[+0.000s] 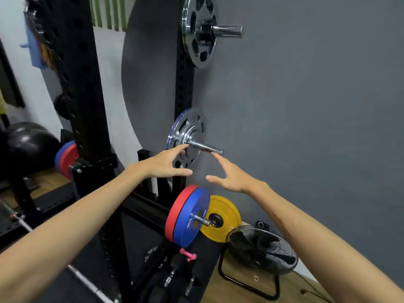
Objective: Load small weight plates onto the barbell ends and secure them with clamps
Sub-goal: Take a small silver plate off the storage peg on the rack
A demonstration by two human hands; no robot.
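Head view: both hands, left hand (167,162) and right hand (231,176), are spread wide and empty around the small chrome plates (188,136) on the rack's storage peg (206,148). Judging by this, loading has barely begun; plates and clamps remain.

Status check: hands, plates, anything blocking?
Left hand open, fingertips at the chrome plates. Right hand open, just under the peg tip. Nothing gripped yet. Nothing in the way.
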